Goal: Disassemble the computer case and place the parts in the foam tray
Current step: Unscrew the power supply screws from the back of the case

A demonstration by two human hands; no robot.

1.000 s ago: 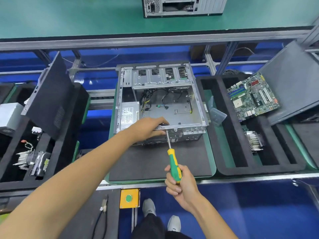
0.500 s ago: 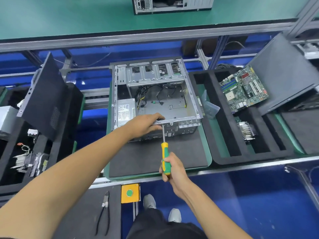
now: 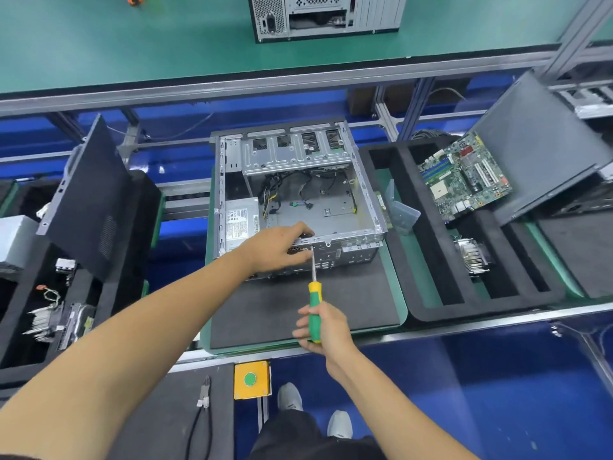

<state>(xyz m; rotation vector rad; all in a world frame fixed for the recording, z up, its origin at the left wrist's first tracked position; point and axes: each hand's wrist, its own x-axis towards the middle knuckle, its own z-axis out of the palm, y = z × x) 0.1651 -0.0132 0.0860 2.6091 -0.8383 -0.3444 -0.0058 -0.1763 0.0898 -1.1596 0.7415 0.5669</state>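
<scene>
Computer case, one, lies open on a dark mat on the table; a second case stands behind. Left hand grips its near edge (fingers curled); right hand grips one screwdriver. One foam tray holds one motherboard.

Grey mat under computer case, beside foam tray.

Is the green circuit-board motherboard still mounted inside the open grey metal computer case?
No: the green motherboard lies in the black foam tray to the right of the grey metal computer case.
</scene>
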